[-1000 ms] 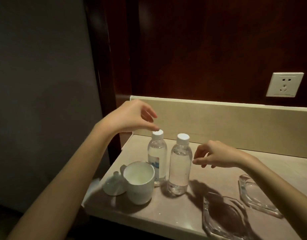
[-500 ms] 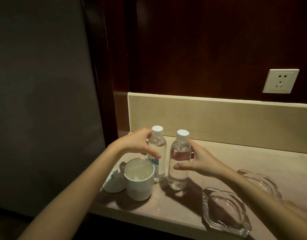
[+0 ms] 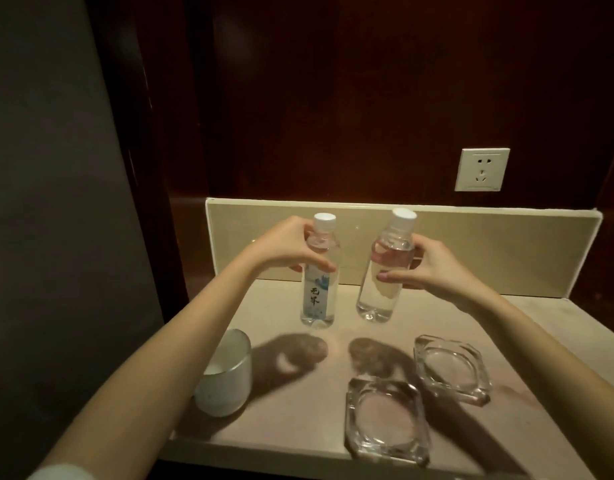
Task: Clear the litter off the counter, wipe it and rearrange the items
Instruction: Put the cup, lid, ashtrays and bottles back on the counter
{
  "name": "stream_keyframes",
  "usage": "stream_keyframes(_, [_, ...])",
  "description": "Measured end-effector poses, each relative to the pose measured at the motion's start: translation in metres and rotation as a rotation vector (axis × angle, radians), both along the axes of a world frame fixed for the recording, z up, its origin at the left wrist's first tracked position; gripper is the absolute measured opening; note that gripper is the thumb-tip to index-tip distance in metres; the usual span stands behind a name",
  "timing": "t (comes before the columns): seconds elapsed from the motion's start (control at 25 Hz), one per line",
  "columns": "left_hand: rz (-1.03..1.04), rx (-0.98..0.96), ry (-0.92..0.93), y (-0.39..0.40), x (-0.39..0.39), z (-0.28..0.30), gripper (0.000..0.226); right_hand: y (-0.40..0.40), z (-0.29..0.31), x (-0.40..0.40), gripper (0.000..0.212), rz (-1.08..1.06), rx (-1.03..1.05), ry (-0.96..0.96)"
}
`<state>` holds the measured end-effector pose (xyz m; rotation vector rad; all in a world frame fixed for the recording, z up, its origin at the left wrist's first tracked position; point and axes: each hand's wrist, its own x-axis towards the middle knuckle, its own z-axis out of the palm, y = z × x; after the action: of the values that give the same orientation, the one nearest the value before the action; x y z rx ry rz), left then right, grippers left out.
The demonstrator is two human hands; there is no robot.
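Two clear water bottles with white caps hang above the beige counter [image 3: 298, 403]. My left hand [image 3: 285, 249] grips the labelled bottle [image 3: 318, 292] round its upper part and holds it upright. My right hand [image 3: 427, 268] grips the plain bottle [image 3: 381, 282] near its shoulder; that bottle tilts slightly to the right. Both bottles cast shadows on the counter below them. A white cup [image 3: 226, 375] stands at the counter's front left, partly hidden by my left forearm.
Two square glass ashtrays sit on the right half of the counter, one near the front edge [image 3: 387, 420] and one farther back [image 3: 451, 368]. A beige backsplash [image 3: 489, 251] runs behind. A wall socket [image 3: 481, 169] sits on the dark wood panel above.
Both hands closed round the bottles and lifted them off the counter, toward the back. The view shifted, so the cup now lies lower left and its lid is out of sight.
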<state>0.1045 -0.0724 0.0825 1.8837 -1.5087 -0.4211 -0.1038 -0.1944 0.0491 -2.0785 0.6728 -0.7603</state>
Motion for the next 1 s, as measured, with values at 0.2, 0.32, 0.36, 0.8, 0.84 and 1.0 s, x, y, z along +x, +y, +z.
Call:
stream_keyframes(0.2, [-0.099,-0.048,0.066,-0.105,-0.076,-0.005,0.066,-0.069,0.007,-0.081,0.071,-0.244,-0.003,0.047])
stream_keyframes(0.32, [-0.142,-0.049,0.074,-0.165,-0.127,-0.014,0.063,-0.112,0.005,-0.131,0.076,-0.393,0.017,0.1])
stream_keyframes(0.36, [-0.165,-0.047,0.074,-0.184,-0.146,-0.016,0.059,-0.128,0.005,-0.148,0.078,-0.446,0.018,0.121])
stream_keyframes(0.8, [-0.137,-0.006,-0.06,-0.35,-0.251,-0.042,0.058,-0.267,-0.023,-0.218,0.06,-0.743,0.022,0.433])
stream_keyframes(0.84, [-0.12,-0.005,-0.073,-0.362,-0.254,-0.047,0.06,-0.276,-0.027,-0.217,0.06,-0.744,0.025,0.448])
stream_keyframes(1.0, [-0.083,-0.017,-0.09,-0.382,-0.273,-0.056,0.069,-0.302,-0.034,-0.211,0.065,-0.755,0.019,0.474])
